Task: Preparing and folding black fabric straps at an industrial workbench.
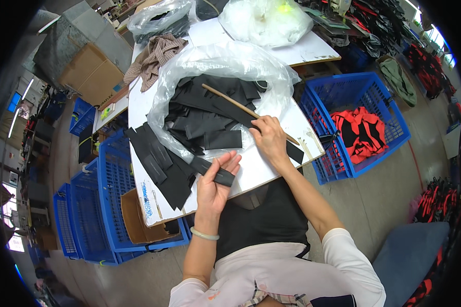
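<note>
Head view: left grip point(214, 189), grasping black strip point(224, 177); right grip point(270, 139) atop wooden stick point(224, 96), closure unclear; plastic bag point(230, 53) beyond both.

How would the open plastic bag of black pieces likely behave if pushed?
The plastic bag would probably crumple, since its rim is already wrinkled. The black pieces inside would likely shift, as they lie loosely overlapped.

There are two hands point(213, 190), one wooden stick point(230, 101), one pale bangle point(205, 235), one checked cloth point(158, 55), at least three plastic bags point(280, 71), two cardboard boxes point(89, 71) and five blue baskets point(115, 176), and overlapping black fabric strips point(223, 139) beyond counting.
</note>
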`<state>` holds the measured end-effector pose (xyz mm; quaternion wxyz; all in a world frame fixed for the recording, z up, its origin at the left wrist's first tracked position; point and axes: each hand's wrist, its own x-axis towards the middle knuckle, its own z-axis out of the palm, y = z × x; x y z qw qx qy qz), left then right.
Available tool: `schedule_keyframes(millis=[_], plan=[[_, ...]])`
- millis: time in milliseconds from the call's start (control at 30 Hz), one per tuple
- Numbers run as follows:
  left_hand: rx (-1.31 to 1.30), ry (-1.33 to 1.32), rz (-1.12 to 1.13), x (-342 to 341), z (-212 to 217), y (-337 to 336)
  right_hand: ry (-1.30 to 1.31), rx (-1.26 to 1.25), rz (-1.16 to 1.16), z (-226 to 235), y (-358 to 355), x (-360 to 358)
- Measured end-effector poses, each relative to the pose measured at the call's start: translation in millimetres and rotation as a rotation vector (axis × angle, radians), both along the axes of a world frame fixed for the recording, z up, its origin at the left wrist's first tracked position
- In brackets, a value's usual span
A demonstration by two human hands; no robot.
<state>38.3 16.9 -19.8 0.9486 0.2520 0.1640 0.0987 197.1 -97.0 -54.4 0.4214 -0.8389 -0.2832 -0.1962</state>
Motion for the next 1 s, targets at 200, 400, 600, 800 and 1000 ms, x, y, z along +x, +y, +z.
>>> schedule_keyframes(millis=[200, 400, 600, 800, 1000], plan=[[-0.033, 0.084, -0.028, 0, -4, -13, -0.042, -0.118, -0.028, -6, 25, 14], [0.007, 0.03, -0.007, 5, -7, -7, -0.096, 0.012, 0.01, -12, 21, 20], [0.287, -0.023, 0.144, 26, 24, 3, -0.417, -0.039, 0.289, 36, -19, -32], [0.594, 0.164, 0.158, 20, 8, -4, -0.169, 0.003, 0.38, 25, -45, -63], [0.489, 0.145, 0.106, 3, 6, -28, 0.087, 0.182, 0.369, 21, -20, -77]])
